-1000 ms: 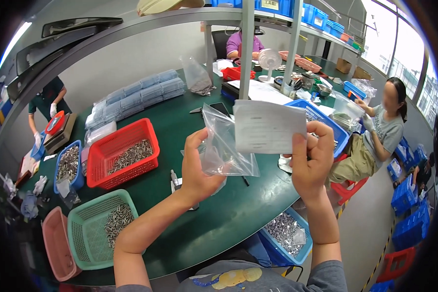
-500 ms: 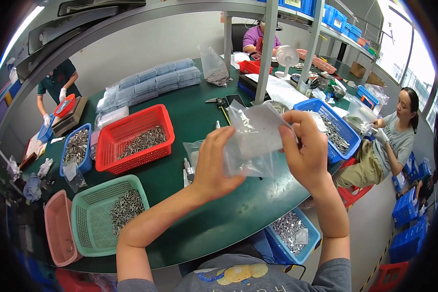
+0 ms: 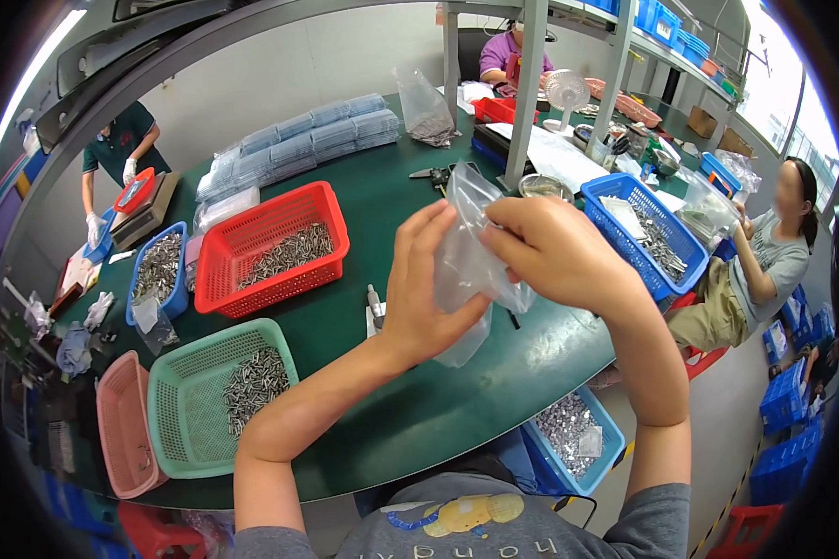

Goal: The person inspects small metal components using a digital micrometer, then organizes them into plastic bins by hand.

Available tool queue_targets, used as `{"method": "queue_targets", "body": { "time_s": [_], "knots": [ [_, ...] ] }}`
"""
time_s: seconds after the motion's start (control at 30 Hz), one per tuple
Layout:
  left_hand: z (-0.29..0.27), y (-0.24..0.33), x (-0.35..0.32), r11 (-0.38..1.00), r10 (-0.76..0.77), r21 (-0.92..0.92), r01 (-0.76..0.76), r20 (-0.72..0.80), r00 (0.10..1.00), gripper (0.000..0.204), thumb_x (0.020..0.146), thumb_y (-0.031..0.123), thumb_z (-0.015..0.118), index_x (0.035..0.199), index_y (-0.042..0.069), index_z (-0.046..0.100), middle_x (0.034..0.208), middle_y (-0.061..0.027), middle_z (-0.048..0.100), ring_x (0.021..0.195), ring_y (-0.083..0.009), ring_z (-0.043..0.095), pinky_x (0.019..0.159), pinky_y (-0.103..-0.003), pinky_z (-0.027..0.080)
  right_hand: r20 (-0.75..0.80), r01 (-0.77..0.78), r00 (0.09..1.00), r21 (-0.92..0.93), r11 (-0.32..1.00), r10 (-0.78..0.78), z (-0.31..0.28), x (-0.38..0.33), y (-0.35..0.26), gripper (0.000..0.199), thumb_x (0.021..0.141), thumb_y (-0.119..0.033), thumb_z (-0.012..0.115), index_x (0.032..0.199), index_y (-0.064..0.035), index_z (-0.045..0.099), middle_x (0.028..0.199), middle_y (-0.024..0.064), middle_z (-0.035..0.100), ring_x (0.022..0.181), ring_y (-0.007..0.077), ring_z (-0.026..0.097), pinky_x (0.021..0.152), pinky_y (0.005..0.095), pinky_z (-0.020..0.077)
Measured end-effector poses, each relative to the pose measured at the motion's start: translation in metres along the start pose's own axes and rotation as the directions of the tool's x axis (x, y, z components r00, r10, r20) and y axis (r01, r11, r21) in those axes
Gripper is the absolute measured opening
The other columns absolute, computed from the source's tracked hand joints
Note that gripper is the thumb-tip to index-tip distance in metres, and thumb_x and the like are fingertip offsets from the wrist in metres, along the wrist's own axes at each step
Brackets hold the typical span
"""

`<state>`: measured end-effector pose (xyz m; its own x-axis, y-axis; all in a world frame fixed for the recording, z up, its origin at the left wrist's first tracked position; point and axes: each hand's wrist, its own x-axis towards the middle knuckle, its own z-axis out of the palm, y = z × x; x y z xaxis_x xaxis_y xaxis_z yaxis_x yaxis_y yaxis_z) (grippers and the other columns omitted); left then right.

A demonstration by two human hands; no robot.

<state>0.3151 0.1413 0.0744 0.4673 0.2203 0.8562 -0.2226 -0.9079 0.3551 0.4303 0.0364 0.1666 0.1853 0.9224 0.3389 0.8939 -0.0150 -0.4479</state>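
A clear plastic bag (image 3: 464, 256) is held up over the green table, turned partly edge-on and creased. My left hand (image 3: 415, 293) grips its left side between the fingers and the thumb. My right hand (image 3: 557, 250) pinches the bag's right side, knuckles upward; some of those fingertips are hidden behind it. What the bag contains cannot be made out from this angle. Behind my left hand a metal micrometer-like tool (image 3: 375, 303) lies on the table. A black caliper-like tool (image 3: 431, 174) rests beyond the bag.
Red (image 3: 224, 293), green (image 3: 172, 373) and blue (image 3: 179, 300) baskets of small metal pins stand left, beside a pink basket (image 3: 121, 419). Another blue basket (image 3: 694, 252) stands right. Stacked clear packs (image 3: 317, 140) lie behind. A shelf post (image 3: 529, 93) rises ahead. Co-workers sit and stand around.
The bag has turned from nearly flat to partly edge-on, and the whitish piece seen in it is now hidden. My right hand has rolled over, knuckles upward. The view has shifted slightly.
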Motion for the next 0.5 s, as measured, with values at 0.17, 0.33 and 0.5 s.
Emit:
{"method": "queue_targets", "body": {
  "time_s": [0.17, 0.33, 0.5],
  "knots": [
    [-0.004, -0.001, 0.005, 1.0, 0.023, 0.014, -0.022, -0.022, 0.999, 0.079, 0.054, 0.014, 0.071, 0.12, 0.005, 0.03, 0.115, -0.0176, 0.034, 0.104, -0.0325, 0.037, 0.085, -0.038, 0.034, 0.465, -0.137, 0.869, -0.104, 0.985, 0.17, -0.007, 0.026, -0.005, 0.03, 0.077, -0.026, 0.042, 0.075, -0.0014, 0.059, 0.07, 0.0147, 0.058, 0.067, 0.027, 0.057, 0.062, 0.0361, 0.0434],
    [-0.014, 0.0, 0.009, 0.993, 0.085, 0.072, -0.088, 0.053, 0.995, 0.082, 0.052, 0.013, 0.07, 0.122, 0.005, 0.028, 0.113, -0.0155, 0.035, 0.099, -0.0279, 0.039, 0.083, -0.036, 0.035, 0.508, 0.052, 0.852, -0.316, 0.947, 0.123, -0.001, 0.038, -0.003, 0.038, 0.069, -0.039, 0.057, 0.065, -0.001, 0.06, 0.062, 0.0122, 0.057, 0.059, 0.0257, 0.055, 0.055, 0.0339, 0.0423],
    [-0.04, -0.02, 0.021, 0.615, -0.316, -0.672, 0.413, 0.27, 0.909, 0.072, 0.062, 0.01, 0.064, 0.124, 0.006, 0.029, 0.112, -0.0076, 0.041, 0.082, -0.0109, 0.042, 0.068, -0.024, 0.036, 0.45, 0.16, 0.893, -0.297, 0.942, -0.01, 0.001, 0.046, -0.01, 0.021, 0.06, -0.024, 0.063, 0.062, -0.0031, 0.059, 0.063, 0.0118, 0.057, 0.065, 0.0274, 0.056, 0.056, 0.0366, 0.0432]
  ]
}}
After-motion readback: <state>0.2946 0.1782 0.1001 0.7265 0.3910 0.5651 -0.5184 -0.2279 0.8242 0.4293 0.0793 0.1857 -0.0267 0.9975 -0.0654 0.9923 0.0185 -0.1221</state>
